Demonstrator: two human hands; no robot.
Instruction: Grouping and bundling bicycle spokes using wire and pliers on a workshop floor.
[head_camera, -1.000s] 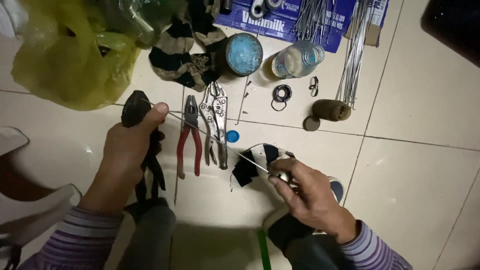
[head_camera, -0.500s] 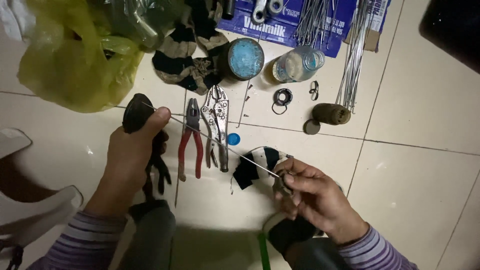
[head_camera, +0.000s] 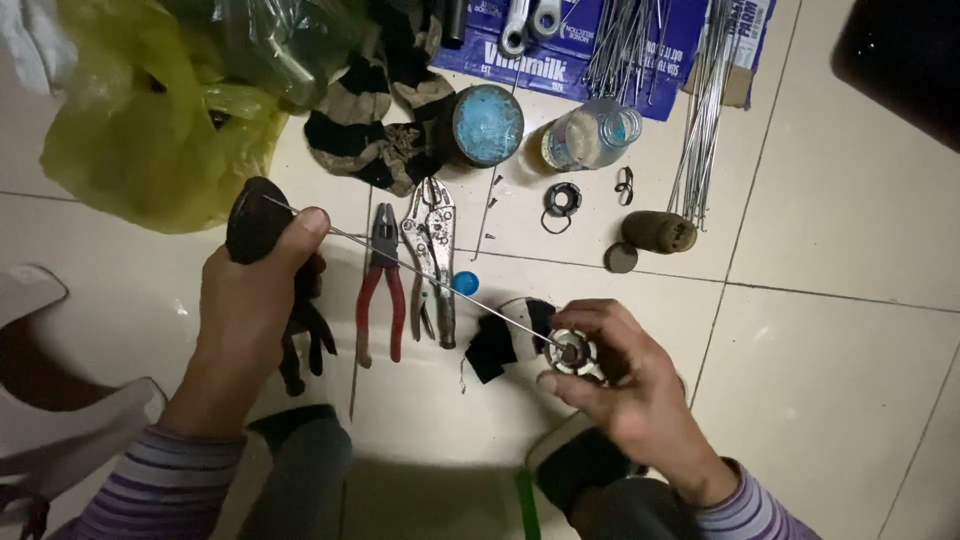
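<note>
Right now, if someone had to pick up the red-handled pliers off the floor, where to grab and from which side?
Grab the red-handled pliers by the two red grips, coming from above at the near end. The jaws point away from the person and the grips splay slightly toward them. The locking pliers lie close on one side, the left hand on the other, so a sideways approach is cramped.

Far centre, you've got a flat blue package (head_camera: 590, 60) w/ white lettering lying on the floor tiles, running under the loose metal rods and tools; its far edge is cut off by the frame. At its right end, far right-centre, a small brown cardboard box (head_camera: 742, 62) w/ a white-and-blue printed label, partly hidden by rods. Far left, a yellow-green plastic bag (head_camera: 150, 150), crumpled, semi-clear, contents can't be made out. No signs or screens in view.
</note>
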